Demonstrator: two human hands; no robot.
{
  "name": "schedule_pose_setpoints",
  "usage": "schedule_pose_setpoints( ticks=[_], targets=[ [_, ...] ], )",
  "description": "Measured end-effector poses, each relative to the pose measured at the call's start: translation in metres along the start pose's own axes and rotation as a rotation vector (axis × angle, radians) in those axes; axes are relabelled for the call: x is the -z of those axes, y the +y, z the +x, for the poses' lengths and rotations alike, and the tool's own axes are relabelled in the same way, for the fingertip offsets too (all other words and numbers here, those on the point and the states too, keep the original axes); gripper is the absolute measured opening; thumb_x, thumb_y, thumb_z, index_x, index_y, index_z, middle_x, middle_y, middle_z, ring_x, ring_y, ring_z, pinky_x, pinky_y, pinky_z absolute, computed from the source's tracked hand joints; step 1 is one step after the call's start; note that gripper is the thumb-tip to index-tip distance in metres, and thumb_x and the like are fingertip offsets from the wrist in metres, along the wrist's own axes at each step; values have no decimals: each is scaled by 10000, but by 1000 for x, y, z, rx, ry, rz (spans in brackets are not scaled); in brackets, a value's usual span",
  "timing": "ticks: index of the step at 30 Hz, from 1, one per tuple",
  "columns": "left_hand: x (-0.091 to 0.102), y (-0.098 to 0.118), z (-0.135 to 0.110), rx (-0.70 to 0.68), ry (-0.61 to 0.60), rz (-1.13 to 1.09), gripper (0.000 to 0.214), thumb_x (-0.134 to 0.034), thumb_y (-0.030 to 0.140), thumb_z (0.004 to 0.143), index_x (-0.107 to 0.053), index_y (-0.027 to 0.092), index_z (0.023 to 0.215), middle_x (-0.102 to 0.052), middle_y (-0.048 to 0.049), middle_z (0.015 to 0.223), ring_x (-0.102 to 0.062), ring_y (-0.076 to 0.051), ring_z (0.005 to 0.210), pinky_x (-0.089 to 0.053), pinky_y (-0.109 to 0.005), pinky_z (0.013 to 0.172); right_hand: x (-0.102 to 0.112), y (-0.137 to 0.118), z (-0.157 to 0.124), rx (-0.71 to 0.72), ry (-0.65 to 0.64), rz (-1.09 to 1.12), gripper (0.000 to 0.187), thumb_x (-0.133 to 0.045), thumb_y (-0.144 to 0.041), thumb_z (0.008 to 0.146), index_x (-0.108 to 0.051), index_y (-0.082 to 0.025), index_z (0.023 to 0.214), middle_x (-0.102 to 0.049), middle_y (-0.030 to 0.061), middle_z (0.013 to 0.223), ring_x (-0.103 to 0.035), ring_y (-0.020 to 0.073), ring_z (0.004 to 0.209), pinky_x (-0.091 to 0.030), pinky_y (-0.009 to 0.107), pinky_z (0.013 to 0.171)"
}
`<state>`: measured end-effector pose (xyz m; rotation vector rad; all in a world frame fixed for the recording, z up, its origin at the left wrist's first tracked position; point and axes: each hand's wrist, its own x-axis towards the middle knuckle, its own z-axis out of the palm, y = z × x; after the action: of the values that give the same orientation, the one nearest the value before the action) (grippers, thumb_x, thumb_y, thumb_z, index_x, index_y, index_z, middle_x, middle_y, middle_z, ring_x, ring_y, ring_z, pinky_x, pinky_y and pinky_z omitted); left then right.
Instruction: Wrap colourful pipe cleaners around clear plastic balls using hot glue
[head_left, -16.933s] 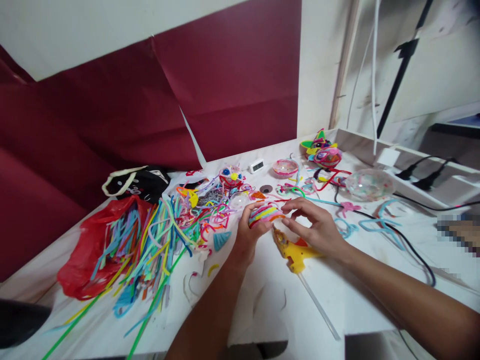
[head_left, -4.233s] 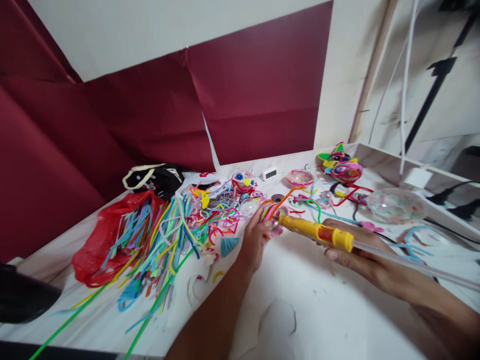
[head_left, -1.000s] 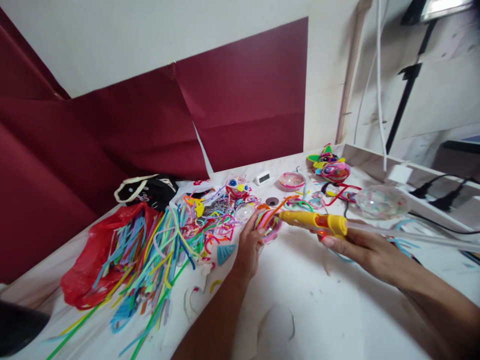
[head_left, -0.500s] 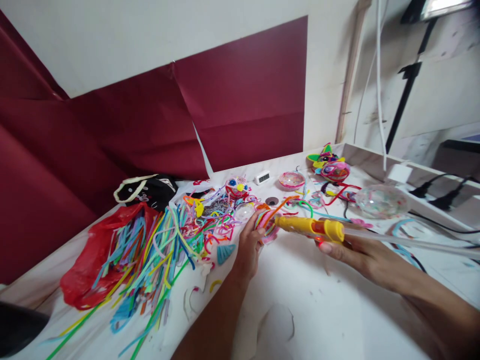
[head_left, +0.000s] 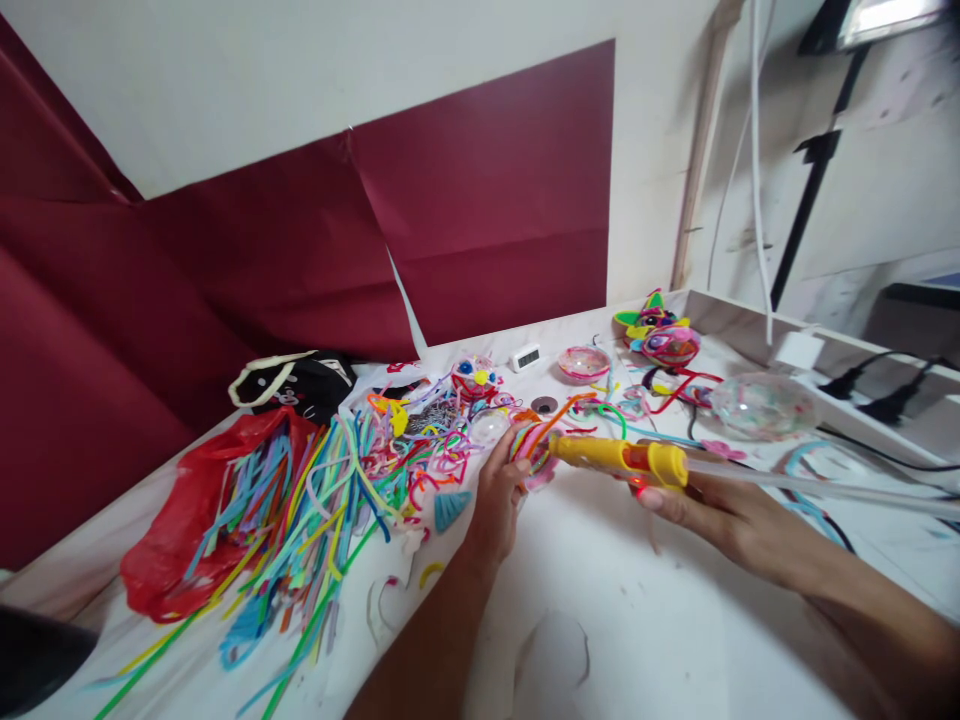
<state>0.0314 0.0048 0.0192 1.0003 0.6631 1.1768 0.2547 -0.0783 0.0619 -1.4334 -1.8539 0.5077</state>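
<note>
My left hand (head_left: pixel 495 500) grips a small ball wrapped in coloured pipe cleaners (head_left: pixel 531 448), held just above the white table (head_left: pixel 637 620). An orange pipe cleaner (head_left: pixel 559 412) curls up from the ball. My right hand (head_left: pixel 712 505) is closed round a yellow glue gun (head_left: pixel 619 458) with a clear glue stick (head_left: pixel 810 482) trailing from its back. The gun lies level and its nozzle touches the right side of the ball.
A heap of loose pipe cleaners (head_left: pixel 330 480) spills from a red plastic bag (head_left: pixel 180 520) on the left. Behind are a black pouch (head_left: pixel 292 380), finished wrapped balls (head_left: pixel 660 335), a clear ball (head_left: pixel 761 405), a small white clock (head_left: pixel 526 356) and black cables (head_left: pixel 885 455).
The glue gun's nozzle has slid a little left and down against the ball. My left hand keeps hold of the ball in about the same place.
</note>
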Motion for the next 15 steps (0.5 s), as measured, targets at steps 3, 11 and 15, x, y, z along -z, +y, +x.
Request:
schedule_pose_setpoints(
  ticks=[3,11,15],
  targets=[
    [0,1,0,-6,16,-4,582,-654,268,715,-565,211,1287,-618,-100,1284,-554,-318,1194,-501,-402,910,0,3,0,-17,-69,45,424,-490,-579,874,-716,-223,916,-742,54,903,-694,291,882,-556,386,791],
    [0,2,-1,-26,-13,-11,579,-646,268,733,-549,211,1301,-609,-107,1304,-548,-332,1214,-522,-420,896,0,22,-1,-126,-90,117,469,-512,-606,858,-701,-225,1055,-712,74,1087,-638,338,1031,-521,436,871],
    [-1,3,-2,-28,-15,-3,587,-637,271,736,-541,208,1312,-614,-113,1297,-552,-334,1210,-521,-426,899,2,17,1,-124,-76,140,474,-511,-592,865,-693,-220,1097,-717,58,1053,-639,328,1020,-522,399,857]
  ],
)
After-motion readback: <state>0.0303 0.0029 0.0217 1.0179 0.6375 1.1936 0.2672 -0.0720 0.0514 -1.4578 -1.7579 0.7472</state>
